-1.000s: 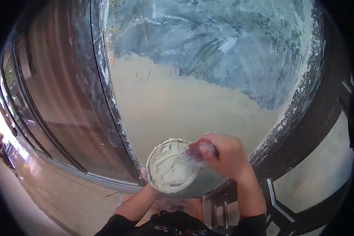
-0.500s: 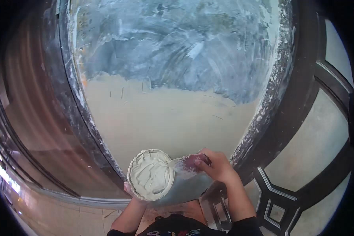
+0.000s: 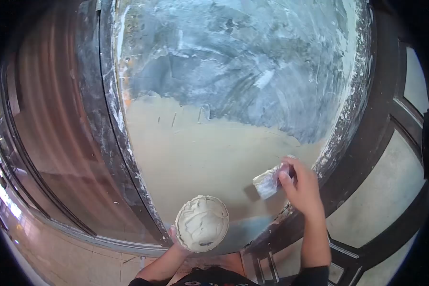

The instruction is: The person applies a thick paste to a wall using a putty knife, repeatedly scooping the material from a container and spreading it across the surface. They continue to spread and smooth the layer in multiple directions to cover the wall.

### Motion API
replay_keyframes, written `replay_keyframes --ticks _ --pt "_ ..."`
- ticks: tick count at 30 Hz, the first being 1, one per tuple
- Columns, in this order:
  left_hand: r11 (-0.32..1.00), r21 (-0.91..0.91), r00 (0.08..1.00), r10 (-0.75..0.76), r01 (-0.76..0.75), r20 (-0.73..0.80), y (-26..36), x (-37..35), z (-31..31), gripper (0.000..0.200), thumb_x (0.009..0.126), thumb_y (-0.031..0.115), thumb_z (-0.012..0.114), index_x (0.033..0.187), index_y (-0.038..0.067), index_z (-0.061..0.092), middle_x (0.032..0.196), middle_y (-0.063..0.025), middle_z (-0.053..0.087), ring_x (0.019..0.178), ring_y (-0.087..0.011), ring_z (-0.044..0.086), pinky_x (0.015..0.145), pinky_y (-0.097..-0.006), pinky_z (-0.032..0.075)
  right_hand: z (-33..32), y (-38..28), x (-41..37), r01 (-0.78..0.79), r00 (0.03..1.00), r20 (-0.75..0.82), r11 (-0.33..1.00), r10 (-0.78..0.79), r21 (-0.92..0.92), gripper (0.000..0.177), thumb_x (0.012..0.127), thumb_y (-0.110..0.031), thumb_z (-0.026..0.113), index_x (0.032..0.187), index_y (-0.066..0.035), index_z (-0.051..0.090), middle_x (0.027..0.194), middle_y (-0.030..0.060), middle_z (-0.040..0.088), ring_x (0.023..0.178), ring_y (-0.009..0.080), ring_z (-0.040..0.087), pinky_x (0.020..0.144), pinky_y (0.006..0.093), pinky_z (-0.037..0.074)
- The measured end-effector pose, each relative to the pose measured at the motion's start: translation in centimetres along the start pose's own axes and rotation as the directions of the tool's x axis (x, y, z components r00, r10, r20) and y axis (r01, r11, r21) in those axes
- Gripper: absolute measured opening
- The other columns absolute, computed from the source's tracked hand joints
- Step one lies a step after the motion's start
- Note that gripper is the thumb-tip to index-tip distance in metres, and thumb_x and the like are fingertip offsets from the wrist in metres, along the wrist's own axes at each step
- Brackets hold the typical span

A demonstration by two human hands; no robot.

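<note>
A round container of cream-coloured paste (image 3: 202, 224) is held from its lower left side by my left hand (image 3: 174, 238), whose fingers are mostly hidden under it. My right hand (image 3: 300, 183) grips a small flat scraper (image 3: 269, 182) smeared with pale paste along its edge. The scraper is over the lower right of the wall panel, apart from the container. Smooth beige coating (image 3: 190, 152) covers the lower part of the panel. Above a ragged edge, the surface is mottled blue-grey (image 3: 224, 62).
Dark paste-spattered frames border the panel at left (image 3: 110, 95) and right (image 3: 350, 109). Brown panelling (image 3: 57, 119) stands on the far left, and a dark lattice with pale panes (image 3: 381, 190) on the right. Tiled floor (image 3: 105, 262) shows at lower left.
My right hand has lifted the scraper away from the container, up and right over the coated area. Paste now shows on its edge. The view has shifted, so the panel appears further right and lower.
</note>
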State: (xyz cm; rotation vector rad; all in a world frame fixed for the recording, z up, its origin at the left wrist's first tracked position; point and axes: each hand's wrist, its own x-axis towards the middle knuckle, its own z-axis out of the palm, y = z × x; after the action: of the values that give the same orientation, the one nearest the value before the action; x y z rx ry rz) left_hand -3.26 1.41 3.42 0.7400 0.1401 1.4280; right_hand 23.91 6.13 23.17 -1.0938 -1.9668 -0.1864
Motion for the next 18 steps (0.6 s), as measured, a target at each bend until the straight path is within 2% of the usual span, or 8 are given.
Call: replay_keyframes --ticks 1,3,4,6,10,12,16,18 --pt "1.000 0.011 1.000 0.008 -0.008 -0.002 0.3 -0.3 -0.2 0.111 0.065 0.080 0.052 0.148 0.013 0.022 0.148 -0.0187 0.030 0.133 -0.0378 0.036 0.108 -0.0537 0.035 -0.4 -1.1 1.5 0.006 1.000 0.002 1.000 -0.006 0.003 0.030 0.087 -0.027 0.061 0.111 -0.009 0.061 0.086 0.0122 0.061 0.073 0.0282 0.061 0.065 0.0365 0.049" --pt "0.999 0.033 1.000 0.029 -0.029 -0.003 0.9 -0.8 -0.7 0.111 0.065 0.080 0.052 0.148 0.013 0.022 0.148 -0.0188 0.030 0.133 -0.0379 0.036 0.108 -0.0536 0.035 -1.0 -3.4 4.4 0.179 0.984 0.040 0.945 -0.175 -0.272 0.035 0.084 -0.033 0.064 0.112 -0.012 0.061 0.088 0.0097 0.060 0.080 0.0298 0.061 0.067 0.0393 0.049" --pt "0.998 0.044 0.999 0.040 -0.040 -0.003 1.3 -1.0 -1.0 0.111 0.065 0.080 0.052 0.148 0.013 0.022 0.148 -0.0188 0.030 0.133 -0.0380 0.036 0.108 -0.0536 0.035 -1.3 -4.6 5.8 0.188 0.982 0.041 0.945 -0.183 -0.269 0.035 0.084 -0.033 0.064 0.112 -0.012 0.061 0.088 0.0097 0.060 0.080 0.0298 0.061 0.067 0.0393 0.049" --pt "0.996 0.065 0.998 0.062 -0.061 -0.006 2.0 -1.5 -1.4 0.112 0.064 0.080 0.052 0.148 0.013 0.022 0.148 -0.0188 0.030 0.133 -0.0381 0.036 0.108 -0.0535 0.035 -1.4 -6.9 8.3 0.291 0.951 0.036 0.852 -0.307 -0.436 0.039 0.082 -0.036 0.066 0.114 -0.015 0.060 0.086 0.0079 0.058 0.077 0.0273 0.061 0.064 0.0394 0.049" --pt "0.991 0.082 0.994 0.110 -0.107 -0.028 3.3 -2.5 -2.2 0.114 0.063 0.080 0.055 0.148 0.011 0.022 0.148 -0.0186 0.030 0.133 -0.0375 0.036 0.108 -0.0529 0.035 -0.8 -9.8 12.7 0.381 0.891 0.005 0.744 -0.453 -0.549 0.040 0.080 -0.039 0.067 0.112 -0.018 0.059 0.084 0.0059 0.058 0.077 0.0245 0.062 0.061 0.0377 0.049" --pt "0.990 0.080 0.991 0.121 -0.116 -0.059 4.0 -3.3 -2.3 0.114 0.064 0.079 0.055 0.148 0.010 0.022 0.148 -0.0187 0.031 0.133 -0.0372 0.037 0.108 -0.0529 0.035 -0.1 -10.4 14.4 0.452 0.820 -0.013 0.662 -0.572 -0.598 0.038 0.078 -0.041 0.067 0.108 -0.019 0.059 0.081 0.0041 0.058 0.074 0.0232 0.062 0.059 0.0362 0.049" --pt "0.987 0.118 0.980 0.128 -0.110 -0.153 4.9 -4.5 -3.3 0.112 0.064 0.079 0.056 0.147 0.010 0.024 0.147 -0.0186 0.032 0.132 -0.0368 0.038 0.106 -0.0540 0.037 0.5 -10.8 16.7 0.449 0.805 0.052 0.551 -0.590 -0.703 0.035 0.077 -0.043 0.068 0.101 -0.019 0.059 0.079 0.0031 0.059 0.071 0.0232 0.063 0.059 0.0364 0.048" --pt "0.988 0.110 0.981 0.126 -0.110 -0.145 4.9 -5.0 -4.5 0.112 0.065 0.079 0.055 0.147 0.010 0.025 0.147 -0.0184 0.032 0.132 -0.0365 0.038 0.106 -0.0542 0.037 -1.1 -11.9 17.4 0.372 0.792 -0.062 0.561 -0.607 -0.740 0.030 0.078 -0.042 0.066 0.096 -0.019 0.057 0.077 0.0030 0.059 0.069 0.0230 0.063 0.058 0.0369 0.048"
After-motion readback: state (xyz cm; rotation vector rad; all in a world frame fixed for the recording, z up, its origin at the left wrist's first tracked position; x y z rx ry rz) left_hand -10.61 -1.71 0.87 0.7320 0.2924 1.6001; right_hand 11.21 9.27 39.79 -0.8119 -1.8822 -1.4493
